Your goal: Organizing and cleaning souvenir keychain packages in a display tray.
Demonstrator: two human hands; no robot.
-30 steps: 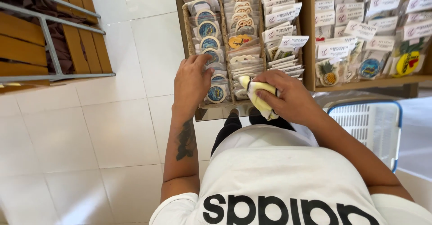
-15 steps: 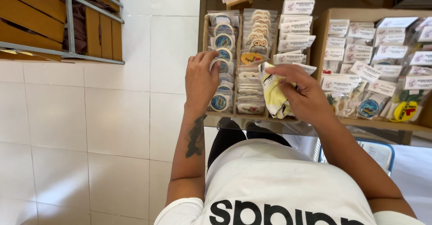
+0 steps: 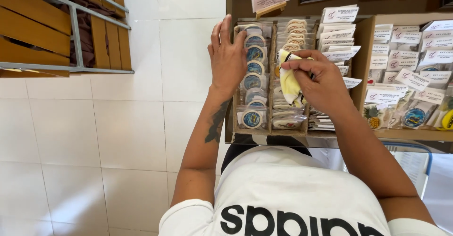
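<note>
- Pinching a yellow cloth (image 3: 289, 78) in your right hand (image 3: 321, 82), fingers closed, you hold it over the middle row of packets
- Your left hand (image 3: 229, 59) lies flat and open, holding nothing, steadying the round blue magnets (image 3: 252, 81) in the wooden tray (image 3: 272, 123)

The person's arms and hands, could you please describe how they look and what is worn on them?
Both hands, the left hand and the right hand, are bare: no gloves, and no rings or watch that I can see. The forearms are bare too. The left forearm carries a dark tattoo just below the wrist. Short white sleeves of a white T-shirt with large black lettering end at the upper arms.
</note>
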